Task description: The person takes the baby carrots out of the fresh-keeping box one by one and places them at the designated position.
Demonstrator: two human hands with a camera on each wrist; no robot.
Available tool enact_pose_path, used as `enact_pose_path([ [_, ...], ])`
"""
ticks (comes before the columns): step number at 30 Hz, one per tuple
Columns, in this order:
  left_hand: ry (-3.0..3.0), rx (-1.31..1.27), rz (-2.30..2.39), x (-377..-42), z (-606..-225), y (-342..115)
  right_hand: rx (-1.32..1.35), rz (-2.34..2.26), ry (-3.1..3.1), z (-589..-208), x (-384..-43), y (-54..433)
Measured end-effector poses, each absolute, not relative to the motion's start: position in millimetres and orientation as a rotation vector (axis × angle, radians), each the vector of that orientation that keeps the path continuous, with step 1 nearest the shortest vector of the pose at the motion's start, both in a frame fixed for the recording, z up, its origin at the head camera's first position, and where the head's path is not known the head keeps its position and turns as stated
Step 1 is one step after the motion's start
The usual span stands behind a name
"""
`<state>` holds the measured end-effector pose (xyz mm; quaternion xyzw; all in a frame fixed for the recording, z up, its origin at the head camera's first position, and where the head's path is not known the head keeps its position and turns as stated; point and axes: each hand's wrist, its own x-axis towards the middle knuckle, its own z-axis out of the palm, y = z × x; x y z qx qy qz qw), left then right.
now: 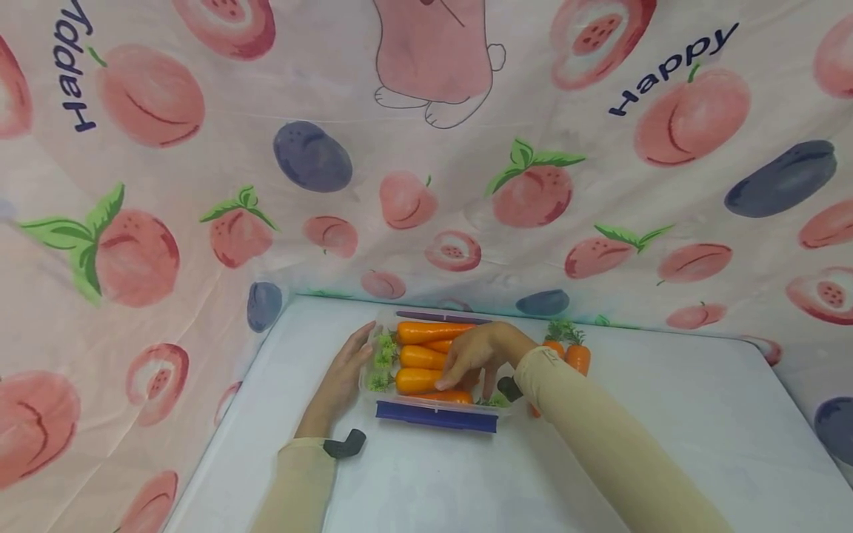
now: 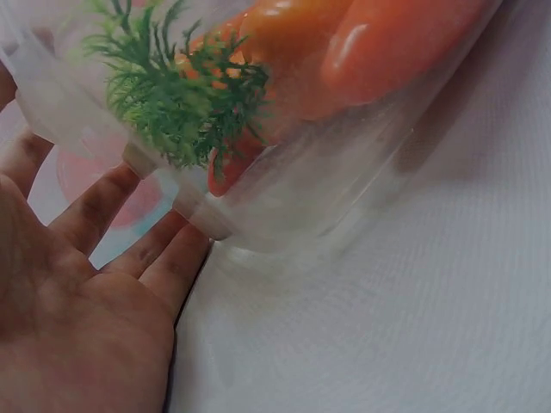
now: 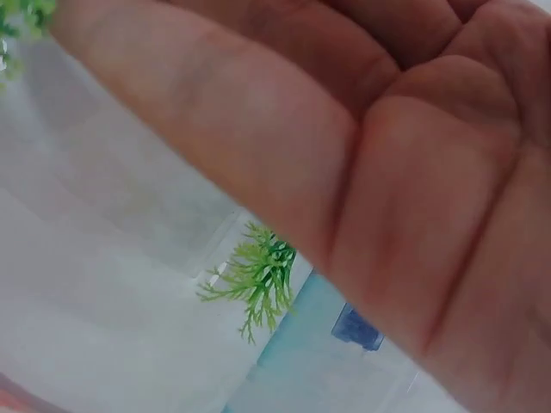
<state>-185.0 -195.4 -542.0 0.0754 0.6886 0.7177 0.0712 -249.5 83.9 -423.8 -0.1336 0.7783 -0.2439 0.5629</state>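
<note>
A clear plastic box (image 1: 436, 403) with a blue clip on its near side holds several orange carrots (image 1: 421, 357) with green tops. Most of the leafy tops (image 1: 384, 349) lie along its left end. My left hand (image 1: 343, 374) touches the box's left end from outside; in the left wrist view its straight fingers rest against the clear wall. Over the right half of the box, my right hand (image 1: 481, 354) reaches down among the carrots, its thumb side by a front carrot (image 1: 415, 381). Its bent fingertips are partly hidden, so a grip cannot be made out.
Right of the box, partly behind the right sleeve, lie more carrots (image 1: 578, 358) with green tops. The box stands on a white table (image 1: 426, 481). A fruit-printed cloth (image 1: 413, 163) hangs behind and at the left of the table.
</note>
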Motion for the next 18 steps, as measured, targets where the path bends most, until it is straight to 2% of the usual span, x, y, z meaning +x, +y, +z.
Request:
enact_pose_path([
  [18,2.044,0.230,2.188,-185.2,-543.2,-196.2,-0.241,-0.515,1.807,-432.6,-255.8,76.2],
])
